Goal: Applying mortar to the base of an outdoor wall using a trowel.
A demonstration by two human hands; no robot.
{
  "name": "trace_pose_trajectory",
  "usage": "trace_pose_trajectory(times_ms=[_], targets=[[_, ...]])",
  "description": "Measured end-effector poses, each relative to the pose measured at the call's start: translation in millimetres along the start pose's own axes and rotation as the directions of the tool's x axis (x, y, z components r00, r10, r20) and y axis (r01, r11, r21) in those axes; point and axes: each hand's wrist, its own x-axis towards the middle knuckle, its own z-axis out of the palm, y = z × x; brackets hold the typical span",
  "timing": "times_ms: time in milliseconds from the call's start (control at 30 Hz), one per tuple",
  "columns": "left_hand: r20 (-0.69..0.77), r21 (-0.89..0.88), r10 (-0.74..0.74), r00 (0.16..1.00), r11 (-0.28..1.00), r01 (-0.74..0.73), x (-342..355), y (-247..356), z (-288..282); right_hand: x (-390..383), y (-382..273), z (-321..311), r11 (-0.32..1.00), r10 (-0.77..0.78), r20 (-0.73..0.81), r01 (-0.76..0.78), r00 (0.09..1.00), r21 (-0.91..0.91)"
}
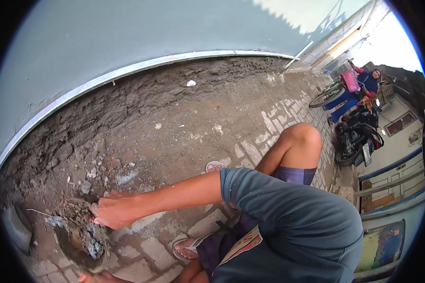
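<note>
At edge of round bowl [73, 256]: R hand [115, 211] curled nr lumpy soil [73, 208], L hand [98, 277] below; can't tell either grip.

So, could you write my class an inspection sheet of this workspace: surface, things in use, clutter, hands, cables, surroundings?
Surface: brick paving, partly covered by loose soil.
Things in use: dark bowl with clumped soil at its upper rim and grey lumps inside.
Clutter: scattered stones; curved grey object, kind unclear.
Hands: right hand, fingers at the clumped soil, grip unclear; left hand by the bowl's lower rim, partly cut off.
Cables: nothing seen for certain; a thin pale strand is unidentifiable.
Surroundings: blue-grey wall, bicycle, motorcycle, another person.
</note>
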Motion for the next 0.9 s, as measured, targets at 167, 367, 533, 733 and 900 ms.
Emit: trace_pose_trajectory(times_ms=[167, 367, 533, 733, 900], targets=[[-0.071, -0.012, 0.098, 0.993, 0.995, -0.099, 1, -4, -18, -4, 4, -42, 0.983, 0.022, 0.122, 0.001, 0.992, -0.183], [-0.051, -0.192, -0.054, 0.997, 0.980, 0.043, 3, 12, -7, -83, 88, -159, 0.833, 0.388, 0.283, -0.202, 0.877, -0.515], [-0.170, 0.054, -0.091, 0.981, 0.993, 0.102, -10, 38, -19, -196, 181, -139, 0.623, 0.781, 0.239, -0.752, 0.577, -0.217], [-0.366, 0.454, -0.026, 0.930, 0.867, 0.203, -86, 124, -46, -223, 236, 6, 0.421, 0.772, 0.276, -0.786, 0.573, 0.453], [-0.541, 0.536, 0.041, 0.840, 0.786, 0.307, -177, 179, -45, -111, 221, 39, 0.419, 0.647, 0.444, -0.776, 0.619, 0.472]])
